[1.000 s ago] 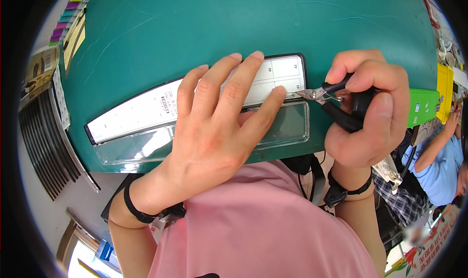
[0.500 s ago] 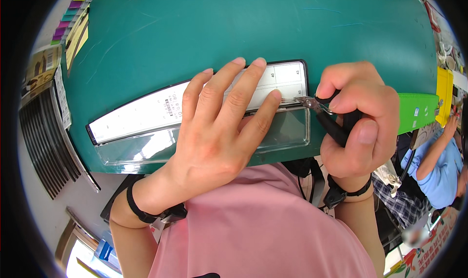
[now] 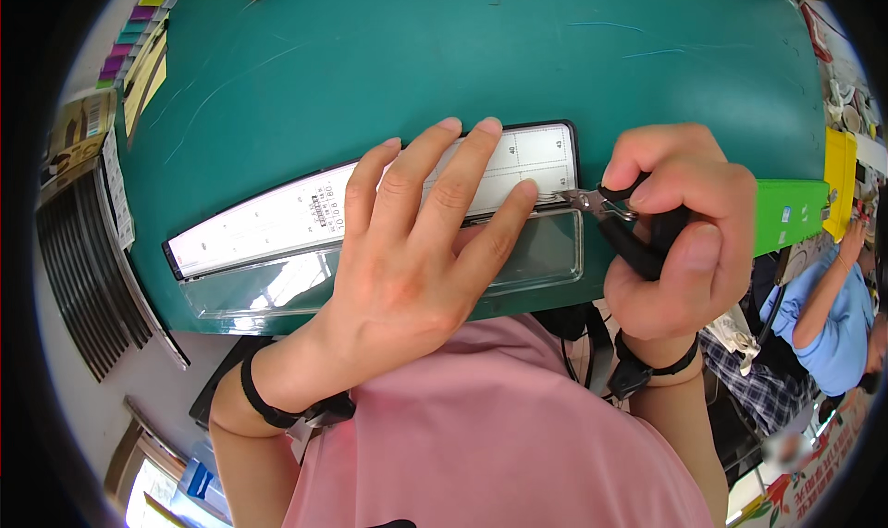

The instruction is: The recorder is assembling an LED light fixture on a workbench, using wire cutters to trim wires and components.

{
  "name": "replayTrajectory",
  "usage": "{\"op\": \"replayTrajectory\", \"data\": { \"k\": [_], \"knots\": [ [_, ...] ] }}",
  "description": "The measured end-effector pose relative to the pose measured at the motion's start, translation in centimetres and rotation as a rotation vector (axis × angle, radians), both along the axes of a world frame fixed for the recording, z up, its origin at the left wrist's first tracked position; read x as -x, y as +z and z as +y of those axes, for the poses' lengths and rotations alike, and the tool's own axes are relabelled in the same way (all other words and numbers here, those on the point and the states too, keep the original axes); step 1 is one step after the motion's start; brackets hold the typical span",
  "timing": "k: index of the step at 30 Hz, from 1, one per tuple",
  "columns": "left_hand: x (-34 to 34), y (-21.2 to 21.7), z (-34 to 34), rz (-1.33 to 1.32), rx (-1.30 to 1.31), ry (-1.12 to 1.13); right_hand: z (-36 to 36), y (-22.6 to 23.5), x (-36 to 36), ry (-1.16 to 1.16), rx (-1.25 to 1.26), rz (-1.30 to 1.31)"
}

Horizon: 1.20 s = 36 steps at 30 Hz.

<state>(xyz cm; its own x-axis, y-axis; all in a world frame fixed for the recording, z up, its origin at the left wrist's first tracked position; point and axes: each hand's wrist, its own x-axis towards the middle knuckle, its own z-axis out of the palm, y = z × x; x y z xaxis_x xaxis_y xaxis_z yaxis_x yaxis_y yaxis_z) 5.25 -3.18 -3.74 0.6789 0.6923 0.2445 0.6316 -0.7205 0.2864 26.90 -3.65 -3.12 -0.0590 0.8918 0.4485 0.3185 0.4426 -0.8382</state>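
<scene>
A long, tapering flat case lies on the table, its black tray holding a white printed card [image 3: 254, 232]. Along its near side the clear plastic lid [image 3: 268, 292] is folded out. My left hand [image 3: 402, 260] rests across the case, fingers spread over the card. My right hand [image 3: 689, 232] is wrapped around small pliers with black handles [image 3: 638, 252]. Their metal jaws point left, at the card's near right corner beside my left index fingertip. Thin pale strands seem to run between jaws and fingertip; what they are is too small to tell.
A green table [image 3: 398, 47] carries blue wire bits [image 3: 606, 24] farther back. To the right sit a bright green strip [image 3: 791, 215] and a yellow object [image 3: 839, 186]. Dark ribbed slats [image 3: 88, 269] stand at the left edge. Another person in blue [image 3: 832, 297] is far right.
The view has shifted slightly. My left hand keeps its place on the card, and the pliers stay at its corner; little else differs.
</scene>
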Motion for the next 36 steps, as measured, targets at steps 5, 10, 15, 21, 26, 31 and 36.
{"op": "replayTrajectory", "data": {
  "k": [5, 10, 15, 21, 26, 31, 36],
  "knots": [
    [-0.1, 0.4, 0.1, 0.007, 0.016, -0.001, 0.0, 0.1, -0.2, -0.057, 0.056, 0.021],
    [-0.1, 0.2, 0.0, 0.006, 0.010, 0.008, 0.0, 0.2, -0.1, -0.050, 0.064, 0.022],
    [-0.2, 0.3, 0.0, 0.011, 0.007, 0.007, 0.2, -0.1, -0.1, -0.039, 0.020, 0.027],
    [-0.2, 0.2, 0.1, 0.024, -0.010, -0.002, 0.1, 0.1, -0.1, -0.018, 0.063, 0.028],
    [-0.1, 0.2, 0.0, 0.016, -0.013, 0.004, 0.2, -0.3, -0.1, 0.056, -0.082, -0.050],
    [0.0, 0.0, -0.1, -0.001, -0.023, 0.009, 0.0, -0.3, 0.1, 0.043, -0.078, -0.050],
    [0.0, 0.2, -0.1, 0.007, -0.001, 0.020, 0.1, 0.0, -0.1, 0.064, -0.042, -0.049]
  ]
}}
